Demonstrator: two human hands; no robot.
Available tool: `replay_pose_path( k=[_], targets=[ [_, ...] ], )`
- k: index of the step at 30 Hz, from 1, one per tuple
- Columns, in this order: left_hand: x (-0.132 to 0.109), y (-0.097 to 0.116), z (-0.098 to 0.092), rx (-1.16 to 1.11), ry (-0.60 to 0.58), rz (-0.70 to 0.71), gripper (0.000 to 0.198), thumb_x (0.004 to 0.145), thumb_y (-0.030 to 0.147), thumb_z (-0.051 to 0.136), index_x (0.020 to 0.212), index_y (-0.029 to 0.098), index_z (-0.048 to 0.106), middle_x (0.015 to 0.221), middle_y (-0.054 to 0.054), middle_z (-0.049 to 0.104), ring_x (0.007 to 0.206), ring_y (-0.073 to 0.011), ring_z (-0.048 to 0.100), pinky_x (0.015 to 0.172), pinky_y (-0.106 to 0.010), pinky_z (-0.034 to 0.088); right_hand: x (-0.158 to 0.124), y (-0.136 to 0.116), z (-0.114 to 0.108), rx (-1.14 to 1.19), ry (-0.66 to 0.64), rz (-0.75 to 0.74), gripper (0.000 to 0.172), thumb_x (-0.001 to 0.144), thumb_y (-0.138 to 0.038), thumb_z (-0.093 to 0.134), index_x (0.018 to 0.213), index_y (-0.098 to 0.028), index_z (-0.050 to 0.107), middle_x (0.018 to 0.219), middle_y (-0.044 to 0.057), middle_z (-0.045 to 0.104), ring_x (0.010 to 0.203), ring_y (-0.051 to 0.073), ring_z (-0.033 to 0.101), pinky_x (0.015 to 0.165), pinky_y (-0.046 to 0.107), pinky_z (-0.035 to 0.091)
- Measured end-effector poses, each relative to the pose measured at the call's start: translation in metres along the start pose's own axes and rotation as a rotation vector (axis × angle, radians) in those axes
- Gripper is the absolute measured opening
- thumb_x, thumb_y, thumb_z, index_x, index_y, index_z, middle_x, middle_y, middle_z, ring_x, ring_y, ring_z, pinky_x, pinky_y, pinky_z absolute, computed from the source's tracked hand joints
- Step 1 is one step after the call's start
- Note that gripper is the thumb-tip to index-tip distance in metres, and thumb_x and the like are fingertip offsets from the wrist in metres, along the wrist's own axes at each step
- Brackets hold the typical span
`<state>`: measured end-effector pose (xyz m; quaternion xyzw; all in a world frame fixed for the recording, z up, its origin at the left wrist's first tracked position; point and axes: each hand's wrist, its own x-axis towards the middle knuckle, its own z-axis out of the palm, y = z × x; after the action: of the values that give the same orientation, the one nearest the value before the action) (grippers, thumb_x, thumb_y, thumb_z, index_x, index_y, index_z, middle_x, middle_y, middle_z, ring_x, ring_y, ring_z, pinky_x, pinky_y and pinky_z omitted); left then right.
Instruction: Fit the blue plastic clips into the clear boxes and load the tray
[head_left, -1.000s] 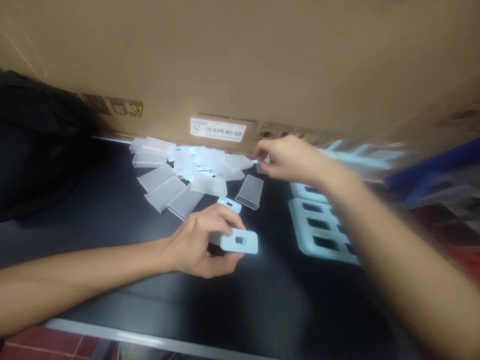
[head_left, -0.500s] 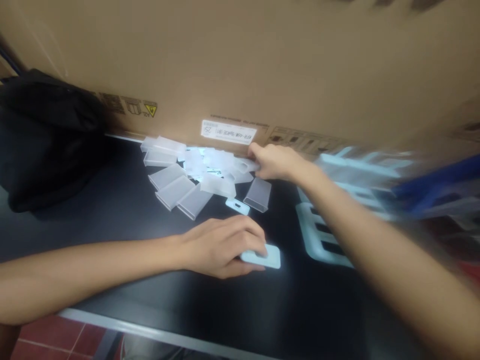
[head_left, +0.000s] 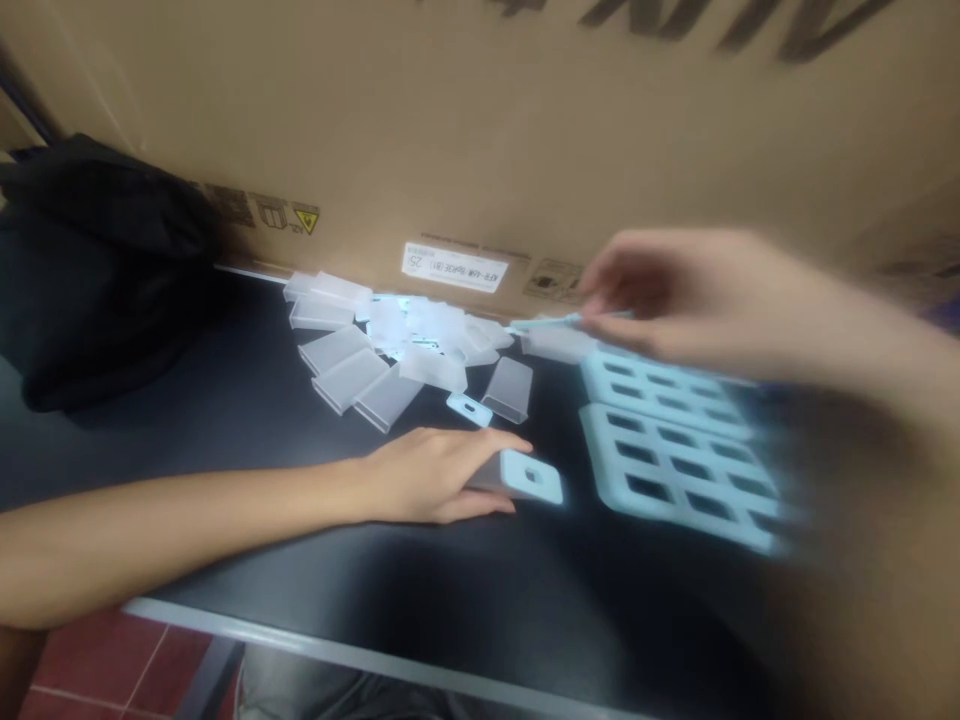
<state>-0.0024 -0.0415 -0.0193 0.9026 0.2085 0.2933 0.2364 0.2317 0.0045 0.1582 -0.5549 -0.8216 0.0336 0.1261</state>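
Observation:
My left hand rests low over the black table, its thumb and fingers closed round a flat translucent plastic sleeve. A pale blue end plate with a hole in its middle faces right on that sleeve. Smeared by motion, my right hand hovers above the back of the pale blue slotted trays, fingers curled. A thin pale blue strip runs up to its fingertips; whether they grip it is unclear. Between the hands and the carton lies a pile of translucent sleeves.
A big cardboard carton walls off the back of the table. A black cloth bag sits at the left. One loose pale blue plate and a single sleeve lie in front of the pile.
My right hand has moved right, from the pile's right end to above the slotted trays. My left hand has shifted its fingers, and the sleeve with its end plate now shows more fully.

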Motion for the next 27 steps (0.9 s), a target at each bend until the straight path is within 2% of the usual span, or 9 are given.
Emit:
replay_pose_path(
  k=[2,4,8,10,14,19,23,27],
  targets=[
    [0.001,-0.001,-0.001,0.000,-0.021,-0.070,0.048,0.100,0.052,0.068,0.132,0.019,0.056,0.104,-0.009,0.077,0.091,-0.0248,0.077,0.077,-0.031,0.058,-0.027,-0.007,-0.011,0.011,0.127,-0.125,0.014,0.081,-0.042,0.064,0.085,-0.029,0.068,0.075,0.002,0.073,0.063,0.021,0.066,0.057,0.037,0.049],
    [0.001,-0.002,-0.002,-0.006,-0.022,-0.140,0.047,0.098,0.056,0.070,0.124,0.018,0.058,0.089,-0.005,0.074,0.077,-0.0227,0.074,0.067,-0.028,0.054,-0.049,-0.013,-0.015,-0.024,0.202,-0.268,0.011,0.083,-0.045,0.066,0.085,-0.034,0.069,0.073,-0.001,0.071,0.061,0.019,0.066,0.052,0.036,0.047],
    [0.003,-0.005,-0.005,-0.033,-0.026,-0.236,0.048,0.094,0.058,0.073,0.117,0.019,0.059,0.074,0.002,0.066,0.063,-0.0180,0.065,0.059,-0.025,0.045,-0.070,-0.031,-0.014,-0.030,0.260,-0.428,0.002,0.085,-0.033,0.065,0.083,-0.034,0.064,0.071,-0.005,0.069,0.056,0.016,0.064,0.049,0.032,0.043],
    [0.004,-0.007,-0.006,-0.050,-0.039,-0.251,0.049,0.093,0.058,0.075,0.118,0.020,0.060,0.074,0.003,0.066,0.062,-0.0178,0.064,0.059,-0.025,0.045,-0.069,-0.041,-0.012,0.000,0.197,-0.428,0.004,0.084,-0.028,0.063,0.081,-0.030,0.063,0.067,-0.004,0.067,0.053,0.015,0.061,0.052,0.031,0.040],
    [0.005,-0.011,-0.006,-0.098,-0.042,-0.225,0.049,0.091,0.057,0.076,0.120,0.019,0.061,0.075,0.002,0.067,0.064,-0.0188,0.067,0.062,-0.026,0.047,-0.058,-0.055,-0.004,-0.015,-0.051,-0.331,0.007,0.081,-0.018,0.063,0.078,-0.025,0.063,0.064,0.000,0.065,0.055,0.016,0.059,0.057,0.030,0.036],
    [0.005,-0.012,-0.006,-0.110,-0.011,-0.210,0.047,0.090,0.056,0.077,0.117,0.019,0.064,0.071,0.003,0.065,0.063,-0.0184,0.065,0.062,-0.026,0.046,-0.050,-0.054,0.018,-0.115,-0.211,-0.340,0.008,0.080,-0.017,0.070,0.086,-0.022,0.066,0.070,0.001,0.065,0.059,0.015,0.057,0.056,0.027,0.031],
    [0.002,-0.009,-0.006,-0.069,0.025,-0.178,0.044,0.094,0.057,0.072,0.115,0.020,0.064,0.088,-0.003,0.072,0.076,-0.0217,0.070,0.070,-0.030,0.051,-0.048,-0.050,0.033,-0.163,-0.278,-0.387,0.015,0.080,-0.025,0.078,0.092,-0.020,0.069,0.082,0.004,0.069,0.067,0.017,0.061,0.060,0.027,0.035],
    [0.001,-0.007,-0.005,-0.068,0.125,-0.152,0.037,0.098,0.053,0.066,0.115,0.021,0.061,0.109,-0.009,0.072,0.097,-0.0261,0.071,0.084,-0.036,0.056,-0.045,-0.052,0.036,-0.165,-0.282,-0.408,0.010,0.085,-0.023,0.077,0.091,-0.019,0.070,0.085,0.006,0.071,0.075,0.019,0.065,0.066,0.028,0.038]
  ],
)
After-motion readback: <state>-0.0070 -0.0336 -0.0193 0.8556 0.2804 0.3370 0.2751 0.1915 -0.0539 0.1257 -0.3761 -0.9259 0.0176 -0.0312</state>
